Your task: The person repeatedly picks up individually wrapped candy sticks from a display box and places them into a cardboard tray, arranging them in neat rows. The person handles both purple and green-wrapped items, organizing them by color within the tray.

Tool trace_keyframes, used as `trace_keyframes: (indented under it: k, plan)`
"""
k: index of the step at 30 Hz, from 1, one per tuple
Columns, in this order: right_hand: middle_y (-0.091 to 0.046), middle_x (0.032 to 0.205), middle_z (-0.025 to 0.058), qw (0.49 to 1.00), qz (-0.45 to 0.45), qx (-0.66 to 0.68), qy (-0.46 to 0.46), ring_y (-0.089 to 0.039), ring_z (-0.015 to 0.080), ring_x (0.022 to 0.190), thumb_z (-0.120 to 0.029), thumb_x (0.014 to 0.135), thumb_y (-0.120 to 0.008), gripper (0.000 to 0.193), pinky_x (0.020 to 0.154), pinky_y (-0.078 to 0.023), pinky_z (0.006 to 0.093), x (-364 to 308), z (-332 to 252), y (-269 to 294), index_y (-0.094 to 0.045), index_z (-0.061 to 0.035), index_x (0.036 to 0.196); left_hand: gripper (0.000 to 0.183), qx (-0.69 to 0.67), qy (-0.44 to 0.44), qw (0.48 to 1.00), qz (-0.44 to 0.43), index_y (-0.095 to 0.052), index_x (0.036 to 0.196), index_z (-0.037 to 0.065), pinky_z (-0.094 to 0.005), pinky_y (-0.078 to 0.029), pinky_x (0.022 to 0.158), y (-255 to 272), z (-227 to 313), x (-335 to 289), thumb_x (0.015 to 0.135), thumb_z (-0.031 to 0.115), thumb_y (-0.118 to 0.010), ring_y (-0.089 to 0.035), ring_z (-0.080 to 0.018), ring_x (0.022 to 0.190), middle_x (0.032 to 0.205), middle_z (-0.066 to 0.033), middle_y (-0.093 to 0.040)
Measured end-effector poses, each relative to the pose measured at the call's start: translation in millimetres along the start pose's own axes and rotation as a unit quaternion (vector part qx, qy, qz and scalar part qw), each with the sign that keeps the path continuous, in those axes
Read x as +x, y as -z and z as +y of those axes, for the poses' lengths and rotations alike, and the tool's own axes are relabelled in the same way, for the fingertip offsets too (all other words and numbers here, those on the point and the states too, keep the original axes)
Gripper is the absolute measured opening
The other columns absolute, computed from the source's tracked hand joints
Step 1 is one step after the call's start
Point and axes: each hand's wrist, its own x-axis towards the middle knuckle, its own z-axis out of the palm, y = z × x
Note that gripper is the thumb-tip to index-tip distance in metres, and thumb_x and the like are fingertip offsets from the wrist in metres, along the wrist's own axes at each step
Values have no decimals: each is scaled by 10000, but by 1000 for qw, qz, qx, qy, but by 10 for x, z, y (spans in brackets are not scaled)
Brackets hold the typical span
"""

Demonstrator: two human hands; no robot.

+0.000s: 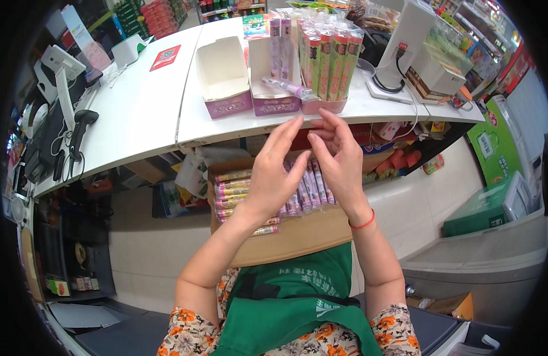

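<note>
My left hand [278, 169] and my right hand [338, 155] are raised side by side before the counter's front edge. Their fingers are stretched and slightly bent, with nothing visible in them. Just beyond the fingertips, one purple stick packet [287, 88] lies aslant across a purple display box [277, 107], where a few similar packets stand upright. Beside it, a pink box [324, 107] holds several tall green-and-red stick packets [321, 65]. Below my hands sits an open carton [286, 240] with yellow packets [231, 191] and purple packets [309, 187], partly hidden by my hands and arms.
An open purple-and-white box [224, 77] stands left of the others on the white counter [137, 104]. Farther left are a handheld scanner [82, 127] and a screen stand [63, 77]. A white device with a black cable [398, 53] stands right. A green bin [484, 207] is at the far right.
</note>
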Motion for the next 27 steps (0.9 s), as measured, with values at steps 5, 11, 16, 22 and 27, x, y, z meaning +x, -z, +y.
trace_keyframes:
  k: [5,11,16,22,27]
  plan:
    - [-667,1167,137,999,22,5,37,-714,182,951,-3,922,-694,472,816,-599,315,231,-132,-89,-559,-15,1374,576,10,-20,999,31,-516,1449,13,-398,-487,1049,128,19,188,898,9,-684,-575,-348,1289,1425,-183,-553]
    - [-657,1143,88,996,25,-49,67,-684,125,958,18,938,-685,446,844,-576,271,380,-145,-193,-574,-11,1369,536,14,-36,998,50,-550,1430,17,-370,-490,1054,195,-31,365,908,-34,-660,-593,-278,1288,1411,-155,-577]
    - [-670,1035,127,990,31,-101,96,-689,206,853,16,887,-694,364,767,-568,338,495,-126,-250,-658,-18,1248,506,16,-37,998,43,-576,1408,25,-368,-491,1055,217,-102,456,910,-36,-645,-596,-291,1283,1405,-158,-588]
    - [-665,989,116,980,33,-129,147,-671,220,819,30,879,-689,307,745,-553,340,553,-195,-310,-687,-34,1180,476,35,-65,996,53,-612,1373,38,-376,-523,1017,243,-171,534,908,-67,-620,-616,-304,1252,1375,-153,-614]
    - [-665,989,110,974,39,-129,180,-662,208,803,34,881,-693,303,727,-551,332,576,-306,-349,-690,-42,1175,465,57,-99,990,77,-635,1341,48,-374,-557,959,306,-180,609,900,-97,-613,-642,-299,1214,1330,-139,-645]
